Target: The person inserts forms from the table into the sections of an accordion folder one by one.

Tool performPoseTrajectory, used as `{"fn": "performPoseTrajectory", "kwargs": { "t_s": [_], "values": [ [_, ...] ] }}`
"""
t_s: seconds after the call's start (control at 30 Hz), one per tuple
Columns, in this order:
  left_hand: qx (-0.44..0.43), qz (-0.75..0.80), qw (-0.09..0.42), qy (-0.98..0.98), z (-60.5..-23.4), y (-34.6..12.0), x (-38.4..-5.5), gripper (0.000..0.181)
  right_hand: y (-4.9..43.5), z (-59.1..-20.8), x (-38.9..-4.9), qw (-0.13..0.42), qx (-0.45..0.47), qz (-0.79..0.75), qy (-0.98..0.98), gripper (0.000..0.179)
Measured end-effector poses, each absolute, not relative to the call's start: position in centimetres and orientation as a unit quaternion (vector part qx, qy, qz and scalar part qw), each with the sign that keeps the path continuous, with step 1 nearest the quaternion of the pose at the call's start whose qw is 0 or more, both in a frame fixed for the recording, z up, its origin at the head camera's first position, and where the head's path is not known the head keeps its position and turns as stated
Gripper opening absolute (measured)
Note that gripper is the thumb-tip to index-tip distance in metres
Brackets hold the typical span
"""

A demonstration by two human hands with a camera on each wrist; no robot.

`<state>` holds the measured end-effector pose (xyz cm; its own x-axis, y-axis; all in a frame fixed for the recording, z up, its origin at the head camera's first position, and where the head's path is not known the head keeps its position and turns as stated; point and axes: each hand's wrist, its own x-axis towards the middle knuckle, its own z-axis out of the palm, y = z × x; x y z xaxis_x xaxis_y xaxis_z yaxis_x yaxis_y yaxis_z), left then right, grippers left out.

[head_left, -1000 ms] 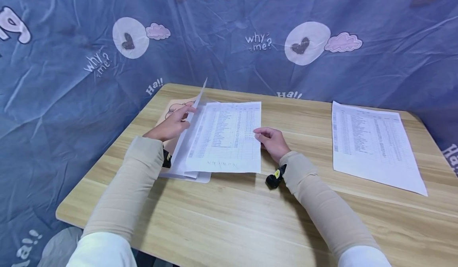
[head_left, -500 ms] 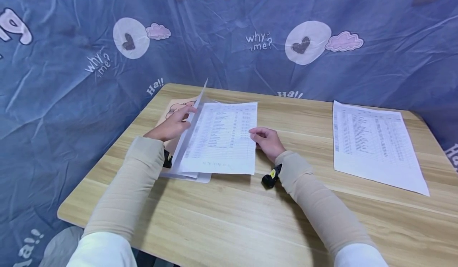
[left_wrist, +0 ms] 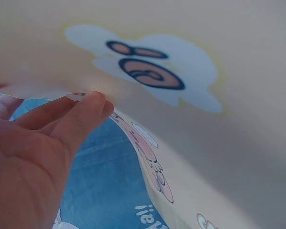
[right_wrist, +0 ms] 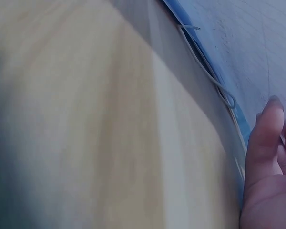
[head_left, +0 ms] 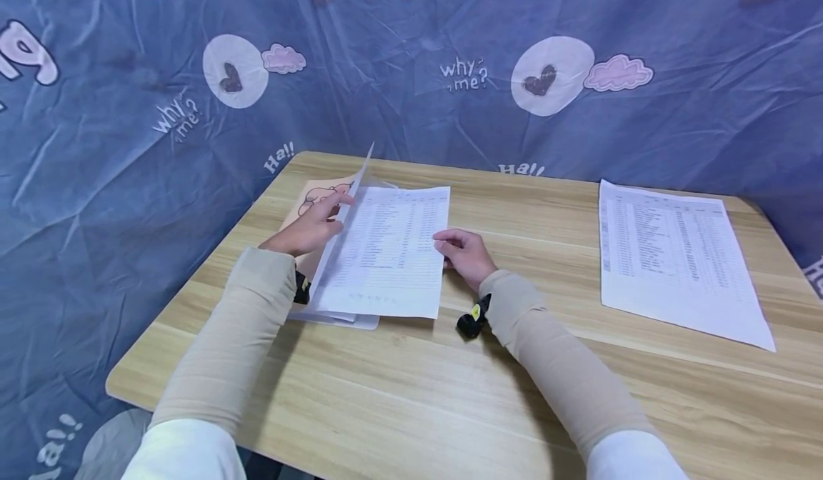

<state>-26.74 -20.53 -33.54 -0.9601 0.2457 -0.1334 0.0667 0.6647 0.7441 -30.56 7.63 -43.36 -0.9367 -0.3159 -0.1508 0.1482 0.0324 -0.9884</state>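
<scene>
My left hand pinches the edge of a raised leaf of a cartoon-print folder, at the left of the table. In the left wrist view, thumb and fingertips meet at the edge of that printed leaf. Between thumb and fingers, my right hand pinches the right edge of a printed sheet. The sheet's left side lies inside the folder, behind the raised leaf; its near right corner stands off the table. The right wrist view shows the right thumb and fingers at the paper's edge.
Another printed sheet lies on the right of the wooden table. A blue patterned curtain hangs behind the table and along its left. A thin pale cord loops at the folder's edge in the right wrist view.
My right hand has moved left with the printed sheet, which now reaches further into the folder. The left hand and the raised leaf have stayed almost still.
</scene>
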Motion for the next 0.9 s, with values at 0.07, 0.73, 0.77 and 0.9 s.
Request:
{"fn": "performPoseTrajectory", "kwargs": {
  "t_s": [0.07, 0.73, 0.77, 0.9],
  "values": [
    [0.085, 0.400, 0.112, 0.906, -33.5, -20.5, -26.7, 0.047, 7.3, -43.4, -30.6, 0.169, -0.059, -0.693, 0.698, 0.026],
    [0.075, 0.396, 0.107, 0.909, -33.5, -20.3, -26.9, 0.049, 4.2, -43.0, -30.6, 0.168, -0.070, -0.677, 0.713, 0.023],
    [0.076, 0.397, 0.106, 0.908, -33.5, -20.3, -26.8, 0.049, 4.1, -43.0, -30.5, 0.170, -0.071, -0.676, 0.714, 0.023],
    [0.079, 0.400, 0.103, 0.907, -33.5, -20.2, -26.8, 0.048, 3.5, -42.9, -30.4, 0.179, -0.080, -0.669, 0.717, 0.025]
  ]
}}
